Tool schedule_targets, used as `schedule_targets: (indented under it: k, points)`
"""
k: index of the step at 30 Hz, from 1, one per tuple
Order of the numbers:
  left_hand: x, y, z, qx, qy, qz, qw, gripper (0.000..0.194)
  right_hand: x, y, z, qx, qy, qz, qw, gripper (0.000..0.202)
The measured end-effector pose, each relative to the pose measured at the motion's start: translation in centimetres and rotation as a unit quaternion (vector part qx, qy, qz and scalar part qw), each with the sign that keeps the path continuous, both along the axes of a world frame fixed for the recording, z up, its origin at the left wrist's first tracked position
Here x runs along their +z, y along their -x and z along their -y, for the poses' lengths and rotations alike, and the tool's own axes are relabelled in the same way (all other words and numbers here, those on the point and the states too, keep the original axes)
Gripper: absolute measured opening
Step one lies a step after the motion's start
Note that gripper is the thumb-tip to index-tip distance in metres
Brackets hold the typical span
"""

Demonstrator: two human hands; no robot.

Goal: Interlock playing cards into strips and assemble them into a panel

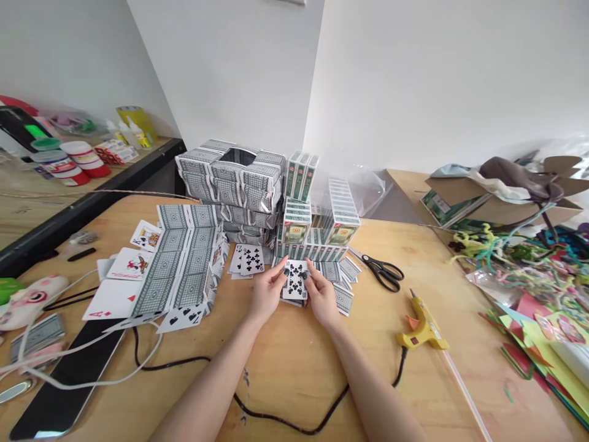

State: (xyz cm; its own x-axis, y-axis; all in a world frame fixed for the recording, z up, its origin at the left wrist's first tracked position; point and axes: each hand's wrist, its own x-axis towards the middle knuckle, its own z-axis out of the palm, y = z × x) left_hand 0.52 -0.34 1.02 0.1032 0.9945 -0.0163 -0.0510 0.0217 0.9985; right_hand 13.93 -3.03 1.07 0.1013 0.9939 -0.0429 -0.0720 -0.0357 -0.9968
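Face up between my hands is a playing card [294, 280], a ten of clubs. My left hand [269, 286] pinches its left edge, and my right hand [321, 294] pinches its right edge. Beneath and to the right lie loose cards [343, 298] with patterned backs showing. More face-up cards [248, 260] rest to the left of my left hand. Just behind the hands stand stacked green card boxes [297, 228]. A large structure made of cards [239, 178], with an opening in its top, stands behind on the left. Joined card panels [172, 258] stand in the left foreground.
Black-handled scissors [384, 271] and a yellow glue gun [422, 325] lie on the right, the gun's black cord [294, 423] running across the front. Colourful craft scraps [519, 264] and a cardboard box [499, 202] are far right. A dark flat slab [69, 380] and white cable occupy the left.
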Motion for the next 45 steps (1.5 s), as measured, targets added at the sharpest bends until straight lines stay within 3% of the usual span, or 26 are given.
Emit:
schedule_targets:
  k: [8,16,22,29,45]
  points:
    - [0.1,-0.2,-0.1,0.009,-0.006,-0.001,1.000,0.045,0.4,0.3,-0.1,0.003,0.050,-0.103,0.993,0.032]
    - [0.4,-0.5,0.0,0.004,0.031,0.044,0.999,0.046,0.7,0.5,0.1,-0.003,0.029,-0.098,0.995,0.025]
    - [-0.2,-1.0,-0.1,0.057,0.011,0.024,0.998,0.022,0.0,0.6,0.1,0.010,0.025,-0.088,0.996,0.024]
    - [0.6,-1.9,1.0,0.074,-0.005,0.002,0.997,0.011,0.3,1.3,0.4,-0.020,0.014,-0.072,0.997,0.017]
    - [0.2,-2.0,1.2,0.072,-0.006,0.031,0.997,0.012,0.4,1.6,0.5,-0.032,0.027,-0.122,0.992,0.014]
